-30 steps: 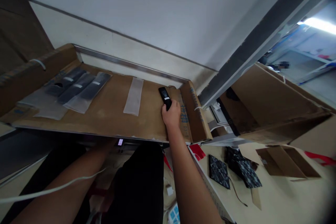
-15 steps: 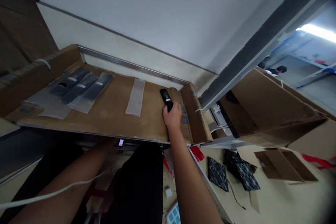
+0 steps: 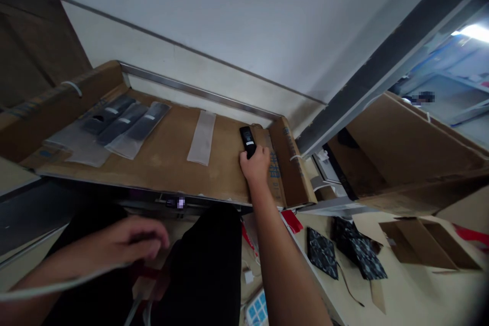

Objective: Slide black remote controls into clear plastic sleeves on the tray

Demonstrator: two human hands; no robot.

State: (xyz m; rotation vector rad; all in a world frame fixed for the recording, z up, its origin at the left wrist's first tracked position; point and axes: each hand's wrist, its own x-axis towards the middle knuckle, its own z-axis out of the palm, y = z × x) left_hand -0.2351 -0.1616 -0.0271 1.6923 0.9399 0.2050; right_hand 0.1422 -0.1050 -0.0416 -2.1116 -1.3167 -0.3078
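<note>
A black remote-like device (image 3: 247, 137) with a small white label lies on the cardboard surface toward its right end. My right hand (image 3: 256, 163) grips its lower end. Over my lap, below the front edge, is my left hand (image 3: 143, 239), fingers loosely curled and apart, with nothing in it. A clear, flat plastic sleeve (image 3: 202, 137) lies left of the device. Farther left, several dark devices in clear sleeves (image 3: 139, 127) lie side by side and partly overlap.
The cardboard-lined shelf has raised sides (image 3: 292, 163). A large cardboard box (image 3: 405, 147) stands at the right. Patterned black items (image 3: 323, 252) and an open box (image 3: 430, 242) are on the floor. A white cable crosses the lower left.
My left hand has come out from under the shelf's front edge, back over my lap. My right hand still holds the black device. The view has shifted slightly.
</note>
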